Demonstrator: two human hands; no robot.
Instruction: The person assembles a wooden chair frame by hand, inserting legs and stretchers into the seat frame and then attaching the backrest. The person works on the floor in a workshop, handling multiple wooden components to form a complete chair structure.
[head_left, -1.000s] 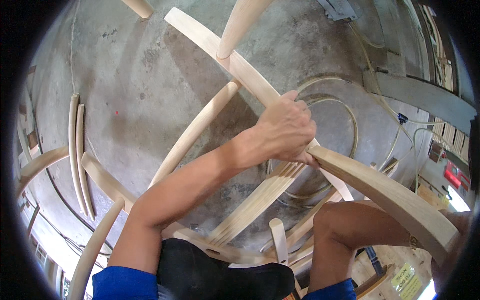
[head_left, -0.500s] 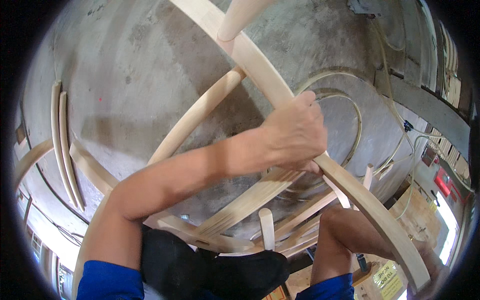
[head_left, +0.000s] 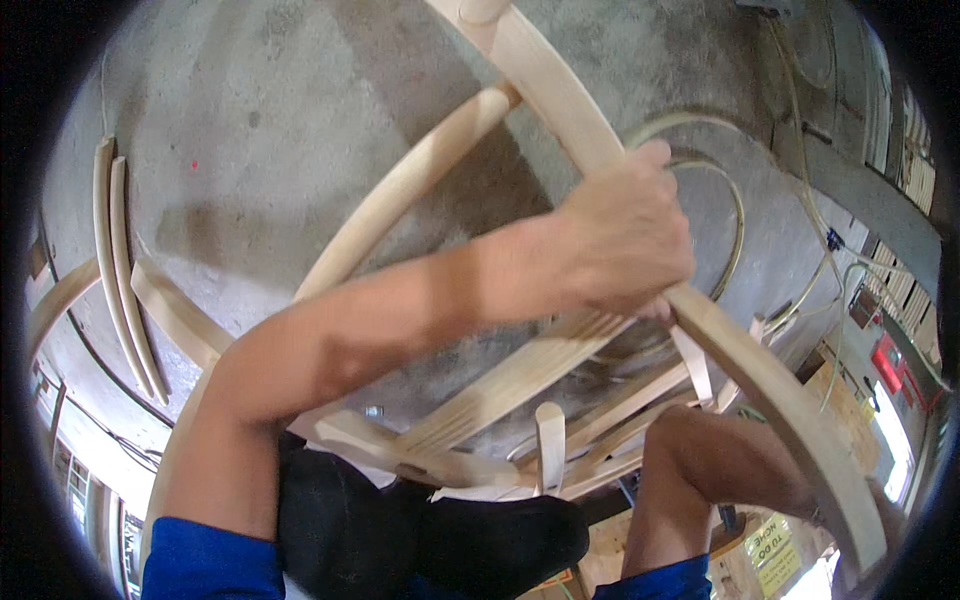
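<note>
A pale, unfinished wooden chair frame fills the middle, with a long curved rail (head_left: 760, 370) running from the top down to the lower right. Wrapped round this rail near its middle is my left hand (head_left: 635, 235), fingers closed. At the rail's lower right end, my right hand (head_left: 892, 520) closes round the wood, its fingers largely hidden behind it. Below my left hand, a wide grooved slat (head_left: 510, 385) slants toward a curved crosspiece (head_left: 450, 468). A rounded leg (head_left: 410, 180) joins the rail's upper part. A short upright peg (head_left: 550, 445) stands near my dark-clad lap.
Two thin curved wooden strips (head_left: 115, 270) lie on the grey concrete floor (head_left: 260, 120) at left, near more curved wood pieces (head_left: 175, 305). A pale hose (head_left: 740, 215) coils at right. A yellow printed sheet (head_left: 772, 555) shows at lower right.
My left hand and the rail have shifted right and slightly up in the picture, and the chair frame moves along with them. Both hands keep their hold; the view itself has moved slightly.
</note>
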